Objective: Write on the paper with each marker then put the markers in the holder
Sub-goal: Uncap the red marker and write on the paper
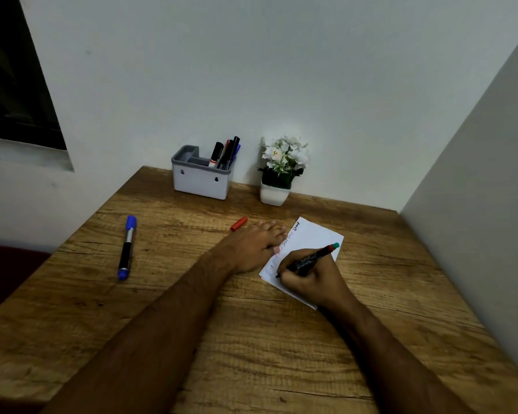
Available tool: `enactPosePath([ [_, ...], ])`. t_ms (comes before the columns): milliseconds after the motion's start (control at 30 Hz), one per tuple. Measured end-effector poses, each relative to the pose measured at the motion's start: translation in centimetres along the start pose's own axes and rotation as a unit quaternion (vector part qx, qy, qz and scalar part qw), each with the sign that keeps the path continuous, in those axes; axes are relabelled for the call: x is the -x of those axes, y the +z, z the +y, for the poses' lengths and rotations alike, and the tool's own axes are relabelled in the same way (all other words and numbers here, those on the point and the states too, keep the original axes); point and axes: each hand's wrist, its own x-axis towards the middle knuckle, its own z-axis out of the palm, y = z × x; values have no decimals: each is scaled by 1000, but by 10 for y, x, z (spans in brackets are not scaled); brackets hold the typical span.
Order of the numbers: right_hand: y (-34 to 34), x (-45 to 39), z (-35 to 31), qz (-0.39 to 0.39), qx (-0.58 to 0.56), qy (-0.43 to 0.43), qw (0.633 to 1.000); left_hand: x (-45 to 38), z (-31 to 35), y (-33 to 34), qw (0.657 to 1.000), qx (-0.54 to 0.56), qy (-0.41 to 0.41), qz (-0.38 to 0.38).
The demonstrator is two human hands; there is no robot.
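Writing step: the right hand (pixel 307 279) grips the black-barrelled marker (pixel 308 259), tip on the white paper sheet (pixel 314 237). The left hand (pixel 251 249), fingers flat, presses the sheet's edge. Next: recap with the red cap (pixel 239 224) beyond the left hand.

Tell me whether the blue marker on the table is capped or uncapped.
Capped. The blue marker lies alone on the table with its blue cap on its far end.
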Motion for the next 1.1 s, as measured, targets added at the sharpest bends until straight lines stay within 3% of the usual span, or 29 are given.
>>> enactPosePath([
  [1100, 1, -1, -5, 55, -1, 35, 998, 1, 1, -1, 1000, -3, -5, 4],
])
